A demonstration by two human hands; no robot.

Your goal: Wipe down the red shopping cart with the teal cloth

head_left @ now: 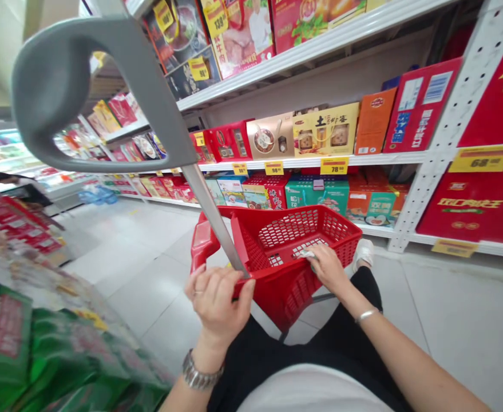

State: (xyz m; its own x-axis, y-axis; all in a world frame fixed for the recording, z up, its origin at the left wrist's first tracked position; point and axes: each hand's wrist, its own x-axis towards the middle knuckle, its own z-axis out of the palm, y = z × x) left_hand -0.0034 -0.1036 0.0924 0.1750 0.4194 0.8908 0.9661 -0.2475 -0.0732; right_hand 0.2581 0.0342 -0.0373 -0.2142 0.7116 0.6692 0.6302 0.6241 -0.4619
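Note:
A red plastic rolling shopping basket (277, 280) stands in front of my legs, its perforated inside showing no goods. My left hand (221, 300) is closed over the basket's near left corner, beside the foot of the metal pole. From there the pole rises to a grey loop handle (159, 94). At the near right rim is my right hand (326, 266), its fingers closed on a small crumpled whitish wrapper or tissue (306, 253). I cannot tell exactly what that piece is.
White shelving (303, 163) with boxed goods and yellow price tags runs along the far side. Green packages (71, 360) are piled close on the left. A person (19, 186) is farther down the aisle, near red boxes. Pale floor tiles (165, 280) lie between.

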